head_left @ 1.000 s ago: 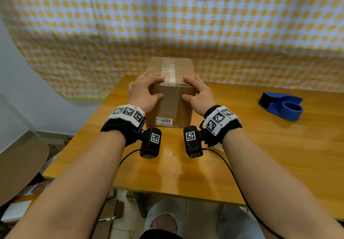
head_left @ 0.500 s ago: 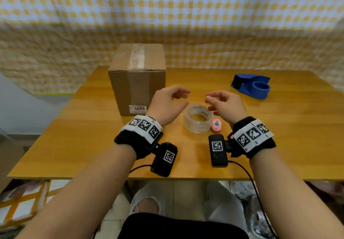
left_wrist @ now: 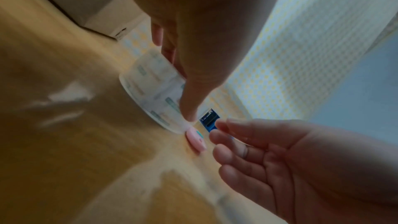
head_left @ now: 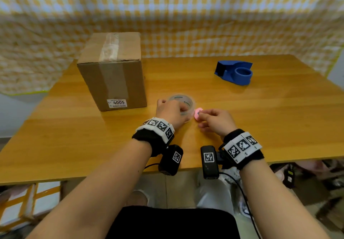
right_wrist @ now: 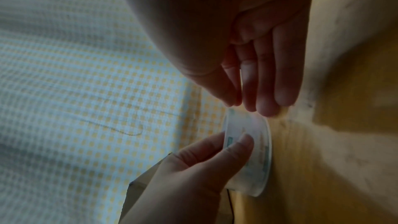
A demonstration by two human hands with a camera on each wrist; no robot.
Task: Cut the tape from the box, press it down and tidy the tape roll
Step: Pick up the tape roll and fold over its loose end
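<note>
A clear tape roll (head_left: 183,100) lies flat on the wooden table (head_left: 260,119), just right of the sealed cardboard box (head_left: 111,71). My left hand (head_left: 176,108) grips the roll's near side; its thumb presses the outer wall (left_wrist: 150,94) and its fingers reach over the rim. A small pink cutter (head_left: 197,114) lies on the table against the roll. My right hand (head_left: 202,116) reaches it with relaxed fingers; in the left wrist view the fingertips (left_wrist: 217,136) hover just short of the cutter (left_wrist: 196,140). The right wrist view shows the roll (right_wrist: 254,152), but my fingers hide the cutter.
A blue tape dispenser (head_left: 234,72) stands at the back right of the table. A yellow checked cloth (head_left: 186,15) hangs behind the table. The table's front edge lies just under my wrists.
A second ago both hands pressed on the box top. They came back toward me and dropped; the left hand took hold of the tape roll and the right reached the pink cutter.
</note>
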